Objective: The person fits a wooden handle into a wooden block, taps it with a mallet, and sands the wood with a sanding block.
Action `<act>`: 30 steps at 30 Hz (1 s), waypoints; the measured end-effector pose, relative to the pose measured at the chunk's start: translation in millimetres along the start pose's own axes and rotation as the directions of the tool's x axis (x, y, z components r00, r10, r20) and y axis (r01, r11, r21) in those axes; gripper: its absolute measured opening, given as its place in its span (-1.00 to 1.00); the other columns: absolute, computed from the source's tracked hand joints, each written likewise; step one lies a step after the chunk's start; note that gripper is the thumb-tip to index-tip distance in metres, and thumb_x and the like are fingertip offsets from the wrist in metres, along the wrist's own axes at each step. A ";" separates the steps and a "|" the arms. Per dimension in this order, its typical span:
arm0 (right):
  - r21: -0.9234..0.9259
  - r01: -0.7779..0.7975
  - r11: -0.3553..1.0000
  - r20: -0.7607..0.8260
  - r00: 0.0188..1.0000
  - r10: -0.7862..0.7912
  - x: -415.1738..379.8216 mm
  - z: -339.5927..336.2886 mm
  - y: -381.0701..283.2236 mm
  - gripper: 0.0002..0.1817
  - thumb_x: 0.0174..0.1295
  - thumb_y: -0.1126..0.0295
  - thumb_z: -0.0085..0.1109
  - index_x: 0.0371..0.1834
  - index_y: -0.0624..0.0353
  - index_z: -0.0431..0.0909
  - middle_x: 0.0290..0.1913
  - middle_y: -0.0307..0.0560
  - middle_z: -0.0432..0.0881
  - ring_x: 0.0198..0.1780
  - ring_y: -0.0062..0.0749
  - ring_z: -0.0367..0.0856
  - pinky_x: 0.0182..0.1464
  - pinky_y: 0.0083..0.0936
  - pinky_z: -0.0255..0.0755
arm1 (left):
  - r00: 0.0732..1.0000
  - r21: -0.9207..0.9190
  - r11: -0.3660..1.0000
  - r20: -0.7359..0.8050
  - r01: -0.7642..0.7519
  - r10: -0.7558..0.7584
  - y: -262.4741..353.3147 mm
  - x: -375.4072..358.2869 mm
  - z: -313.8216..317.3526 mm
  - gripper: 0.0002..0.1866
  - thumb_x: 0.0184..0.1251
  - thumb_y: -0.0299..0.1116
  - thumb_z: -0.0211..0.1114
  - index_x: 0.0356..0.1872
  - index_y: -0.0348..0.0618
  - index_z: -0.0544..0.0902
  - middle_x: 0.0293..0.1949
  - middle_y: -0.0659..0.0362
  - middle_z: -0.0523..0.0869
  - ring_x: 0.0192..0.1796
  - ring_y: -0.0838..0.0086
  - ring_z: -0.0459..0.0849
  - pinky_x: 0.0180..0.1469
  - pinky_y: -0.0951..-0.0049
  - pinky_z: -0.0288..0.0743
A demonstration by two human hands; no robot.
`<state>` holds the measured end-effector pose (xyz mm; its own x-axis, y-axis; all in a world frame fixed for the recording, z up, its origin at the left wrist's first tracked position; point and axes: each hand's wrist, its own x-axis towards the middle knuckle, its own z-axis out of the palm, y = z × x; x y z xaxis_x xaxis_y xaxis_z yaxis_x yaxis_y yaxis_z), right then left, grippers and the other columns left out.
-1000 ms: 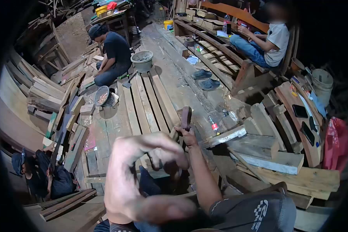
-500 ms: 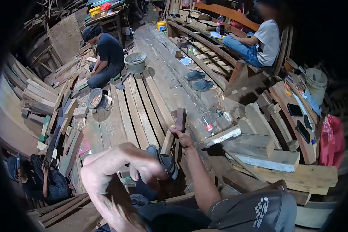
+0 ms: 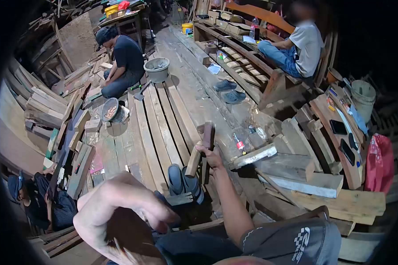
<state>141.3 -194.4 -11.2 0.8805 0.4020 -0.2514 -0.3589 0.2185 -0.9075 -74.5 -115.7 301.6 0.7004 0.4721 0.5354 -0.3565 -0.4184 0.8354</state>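
Note:
My left hand [image 3: 119, 198] is large and close to the camera at the lower left. Its fingers are bent inward and point to the right, and I see nothing in them; the palm is partly hidden. My right hand [image 3: 211, 157] is closed on a short, pale piece of wood [image 3: 193, 164], thumb on its upper end. Against the same hand is a dark wooden block [image 3: 208, 132], whose lower part is in shadow. A pair of grey-blue slippers [image 3: 177, 179] lies just left of the held wood.
Long wooden slats [image 3: 157, 128] run away from me. Beyond them are a grey bucket [image 3: 157, 73] and a hatchet-like tool [image 3: 139, 95]. Stacked timber [image 3: 305, 170] lies on the right. One person [image 3: 124, 62] sits ahead, another [image 3: 296, 48] on a bench, a third [image 3: 44, 203] lower left.
My left hand has moved left and down, uncovering more of the slippers, and its fingers look more curled. My right hand keeps its hold on the wood. The view has shifted slightly.

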 end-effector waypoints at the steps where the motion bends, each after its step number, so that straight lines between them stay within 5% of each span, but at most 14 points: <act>1: 0.041 -0.003 0.999 0.013 1.000 0.002 -2.1 1.1 -1.1 -0.66 -0.06 0.20 0.49 -0.29 0.12 0.60 -0.43 -0.30 0.56 -0.42 -0.56 0.54 -0.43 -0.50 0.46 | 0.995 -0.058 0.995 0.065 -0.076 0.080 -4.3 2.3 -3.3 -0.42 -0.03 0.09 0.57 -0.51 -0.24 0.48 -0.63 0.24 0.50 -0.61 0.63 0.44 -0.55 0.72 0.29; 2: 0.008 0.071 0.997 0.029 0.997 -0.071 1.1 -0.5 2.4 -0.67 -0.05 0.23 0.49 -0.30 0.12 0.58 -0.44 -0.29 0.55 -0.45 -0.56 0.54 -0.46 -0.48 0.47 | 0.998 -0.041 0.997 0.028 0.064 -0.062 0.8 -3.4 -6.1 -0.39 -0.07 0.11 0.58 -0.49 -0.25 0.48 -0.62 0.24 0.51 -0.59 0.62 0.47 -0.53 0.73 0.33; 6: 0.062 -0.031 0.998 0.004 1.000 0.031 2.9 0.8 10.1 -0.67 -0.05 0.24 0.49 -0.31 0.12 0.57 -0.45 -0.27 0.55 -0.49 -0.53 0.54 -0.49 -0.46 0.48 | 0.993 -0.155 0.983 -0.086 -0.098 0.086 -11.0 -10.4 -1.6 -0.35 -0.17 0.11 0.63 -0.49 -0.29 0.49 -0.64 0.26 0.51 -0.58 0.62 0.50 -0.57 0.69 0.34; 8: 0.094 -0.099 0.991 0.018 0.995 0.098 1.9 -1.4 5.9 -0.66 -0.06 0.24 0.50 -0.31 0.12 0.57 -0.45 -0.25 0.56 -0.51 -0.51 0.54 -0.51 -0.47 0.47 | 0.946 -0.112 0.961 0.180 -0.252 0.269 -17.3 -0.1 -14.2 -0.38 -0.17 0.06 0.64 -0.48 -0.31 0.52 -0.64 0.23 0.54 -0.59 0.61 0.50 -0.58 0.69 0.34; 10: 0.093 -0.035 0.995 0.021 0.999 0.033 -2.2 1.5 -1.6 -0.66 -0.07 0.24 0.50 -0.31 0.12 0.57 -0.44 -0.24 0.56 -0.51 -0.50 0.55 -0.52 -0.46 0.46 | 0.782 -0.332 0.934 0.544 -0.131 0.303 -43.9 18.2 -68.0 -0.43 -0.21 -0.04 0.68 -0.46 -0.35 0.60 -0.60 0.15 0.64 -0.54 0.54 0.55 -0.54 0.66 0.41; 12: 0.056 -0.067 0.996 0.020 0.998 0.066 -1.6 1.0 -1.6 -0.65 -0.07 0.22 0.51 -0.32 0.11 0.57 -0.43 -0.23 0.57 -0.49 -0.50 0.55 -0.51 -0.46 0.45 | 0.970 -0.224 0.957 0.113 -0.185 0.214 -33.5 -7.7 -36.3 -0.48 -0.21 -0.08 0.69 -0.49 -0.33 0.62 -0.57 0.10 0.69 -0.51 0.51 0.61 -0.49 0.67 0.43; 13: 0.053 -0.055 0.997 0.019 0.998 0.054 -0.2 -0.6 0.9 -0.64 -0.07 0.21 0.50 -0.29 0.11 0.57 -0.42 -0.24 0.57 -0.48 -0.51 0.54 -0.50 -0.46 0.45 | 0.978 -0.169 0.967 -0.125 -0.188 0.168 -29.0 -16.4 -24.4 -0.50 -0.21 -0.10 0.70 -0.50 -0.32 0.63 -0.55 0.08 0.72 -0.50 0.50 0.63 -0.47 0.67 0.44; 14: 0.050 -0.042 0.998 0.018 0.999 0.041 2.0 -1.8 3.0 -0.63 -0.06 0.21 0.50 -0.26 0.11 0.57 -0.41 -0.25 0.56 -0.48 -0.52 0.54 -0.50 -0.46 0.45 | 0.962 -0.213 0.966 0.199 -0.146 0.190 -24.7 0.3 -38.6 -0.55 -0.18 -0.13 0.68 -0.54 -0.27 0.63 -0.58 0.13 0.69 -0.54 0.52 0.59 -0.48 0.68 0.38; 15: 0.049 -0.034 0.998 0.018 0.999 0.034 1.3 -0.8 3.8 -0.62 -0.06 0.20 0.49 -0.24 0.11 0.56 -0.40 -0.26 0.55 -0.47 -0.53 0.53 -0.49 -0.46 0.45 | 0.844 -0.224 0.971 0.501 -0.087 0.191 -18.6 18.5 -51.1 -0.59 -0.14 -0.15 0.66 -0.57 -0.22 0.62 -0.62 0.18 0.66 -0.58 0.54 0.55 -0.48 0.70 0.33; 18: 0.061 -0.078 0.995 0.043 0.996 0.076 2.1 -3.4 4.8 -0.64 -0.08 0.18 0.51 -0.32 0.12 0.58 -0.40 -0.22 0.58 -0.42 -0.51 0.55 -0.45 -0.43 0.46 | 0.962 0.016 0.962 -0.031 -0.272 0.273 -5.8 -10.8 -8.8 -0.59 -0.02 -0.14 0.59 -0.63 -0.15 0.53 -0.69 0.26 0.52 -0.65 0.58 0.42 -0.55 0.71 0.19; 20: 0.051 -0.140 0.989 0.018 0.990 0.140 1.4 -0.8 2.8 -0.63 -0.08 0.18 0.51 -0.32 0.13 0.58 -0.42 -0.22 0.57 -0.45 -0.51 0.55 -0.47 -0.45 0.46 | 0.920 0.113 0.957 -0.266 -0.268 0.289 -1.2 -14.7 10.0 -0.54 0.08 -0.12 0.53 -0.68 -0.10 0.43 -0.76 0.33 0.38 -0.69 0.62 0.31 -0.60 0.71 0.09; 22: 0.085 -0.218 0.972 0.041 0.976 0.215 6.7 2.1 8.3 -0.65 -0.06 0.19 0.49 -0.32 0.13 0.57 -0.47 -0.23 0.56 -0.49 -0.51 0.55 -0.51 -0.48 0.45 | 0.918 0.096 0.960 -0.282 -0.262 0.279 -3.3 -16.0 7.5 -0.52 0.08 -0.08 0.52 -0.69 -0.09 0.39 -0.75 0.33 0.35 -0.69 0.63 0.28 -0.62 0.70 0.06; 25: 0.019 -0.002 1.000 0.027 1.000 0.002 4.7 0.5 5.7 -0.68 -0.04 0.24 0.48 -0.32 0.14 0.56 -0.49 -0.23 0.56 -0.52 -0.51 0.55 -0.52 -0.50 0.45 | 0.920 0.060 0.944 -0.210 -0.325 0.330 -6.9 -10.6 -0.9 -0.51 0.04 -0.04 0.53 -0.68 -0.10 0.42 -0.73 0.33 0.38 -0.66 0.64 0.30 -0.62 0.71 0.06; 30: 0.072 -0.005 0.997 0.072 0.997 0.000 2.3 -0.5 3.0 -0.67 -0.03 0.28 0.47 -0.26 0.15 0.58 -0.43 -0.27 0.59 -0.46 -0.52 0.57 -0.44 -0.51 0.48 | 0.928 0.106 0.942 -0.167 -0.318 0.333 -2.8 -15.9 -7.0 -0.50 0.00 0.00 0.55 -0.68 -0.12 0.46 -0.73 0.34 0.40 -0.63 0.63 0.35 -0.59 0.71 0.09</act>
<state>142.4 -193.3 -14.7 0.8561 0.4645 -0.2264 -0.3847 0.2804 -0.8794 -89.0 -116.6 291.5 0.4285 0.4284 0.7955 -0.4935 -0.6265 0.6032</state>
